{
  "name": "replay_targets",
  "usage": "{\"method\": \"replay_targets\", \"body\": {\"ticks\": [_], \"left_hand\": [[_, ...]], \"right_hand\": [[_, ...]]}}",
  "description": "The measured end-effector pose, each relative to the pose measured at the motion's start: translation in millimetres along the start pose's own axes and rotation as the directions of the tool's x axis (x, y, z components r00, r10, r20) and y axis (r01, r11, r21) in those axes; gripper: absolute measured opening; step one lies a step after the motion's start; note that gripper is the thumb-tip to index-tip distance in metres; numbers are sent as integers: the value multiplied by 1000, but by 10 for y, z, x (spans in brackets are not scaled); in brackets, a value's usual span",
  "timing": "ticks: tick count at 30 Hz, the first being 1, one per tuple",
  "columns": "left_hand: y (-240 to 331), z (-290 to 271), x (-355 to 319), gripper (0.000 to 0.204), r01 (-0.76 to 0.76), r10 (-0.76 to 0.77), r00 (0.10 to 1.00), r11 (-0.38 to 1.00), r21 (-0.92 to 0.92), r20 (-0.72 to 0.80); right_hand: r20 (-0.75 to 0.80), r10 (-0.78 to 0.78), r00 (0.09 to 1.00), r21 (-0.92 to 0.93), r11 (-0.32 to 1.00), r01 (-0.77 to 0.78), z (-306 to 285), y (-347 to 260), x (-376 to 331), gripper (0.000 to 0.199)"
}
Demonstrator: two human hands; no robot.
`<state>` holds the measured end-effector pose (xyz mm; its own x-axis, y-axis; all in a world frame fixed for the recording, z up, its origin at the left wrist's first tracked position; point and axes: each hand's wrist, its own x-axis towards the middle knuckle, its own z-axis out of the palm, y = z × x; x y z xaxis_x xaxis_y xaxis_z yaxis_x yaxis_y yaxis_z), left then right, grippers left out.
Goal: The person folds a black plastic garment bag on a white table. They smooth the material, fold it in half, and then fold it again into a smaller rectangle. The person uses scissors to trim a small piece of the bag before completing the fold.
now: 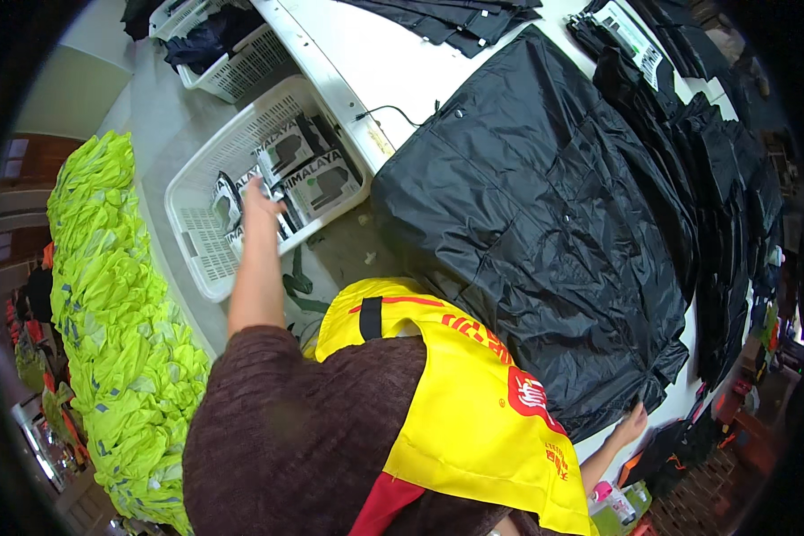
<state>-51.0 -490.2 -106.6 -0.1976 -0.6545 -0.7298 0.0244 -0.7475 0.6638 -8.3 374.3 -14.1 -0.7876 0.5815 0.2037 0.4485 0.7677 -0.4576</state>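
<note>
My left hand [261, 202] reaches down into a white plastic basket [207, 284], its thumb spread from its fingers, over flat black-and-white printed packages [320, 186]. It touches or hovers just above them; which of the two is hard to tell. At the lower right, my right hand [632, 422] pinches the near edge of a shiny black garment [545, 223], its fingers partly hidden by the cloth. The garment lies spread and wrinkled over the white table [393, 62].
Bright yellow-green garments [116, 357] form a long heap at the left. Another white basket [241, 67] with dark cloth stands beyond the first. Black garments [724, 205] are stacked along the table's right side, and more dark pieces [460, 22] lie at the far edge.
</note>
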Motion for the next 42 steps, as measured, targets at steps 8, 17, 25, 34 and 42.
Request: {"method": "replay_targets", "body": {"ticks": [8, 17, 25, 34, 42], "left_hand": [[-1574, 52, -76, 51, -227, -463, 628, 659, 717, 625], [-1298, -650, -975, 69, -403, -581, 714, 115, 908, 391], [-1617, -969, -900, 37, -434, -153, 832, 419, 798, 533], [-1806, -281, -1375, 31, -938, 492, 258, -77, 337, 831], [-2929, 377, -4756, 84, -807, -840, 9, 314, 500, 543]], "right_hand": [[71, 311, 948, 197, 927, -319, 68, 1315, -458, 28], [103, 397, 912, 387, 829, -405, 186, 1991, -548, 25], [-190, 235, 953, -35, 969, -246, -149, 2533, -457, 26], [10, 440, 898, 183, 882, -434, -290, 1359, -586, 62], [493, 245, 835, 869, -196, -455, 33, -593, -623, 26]]}}
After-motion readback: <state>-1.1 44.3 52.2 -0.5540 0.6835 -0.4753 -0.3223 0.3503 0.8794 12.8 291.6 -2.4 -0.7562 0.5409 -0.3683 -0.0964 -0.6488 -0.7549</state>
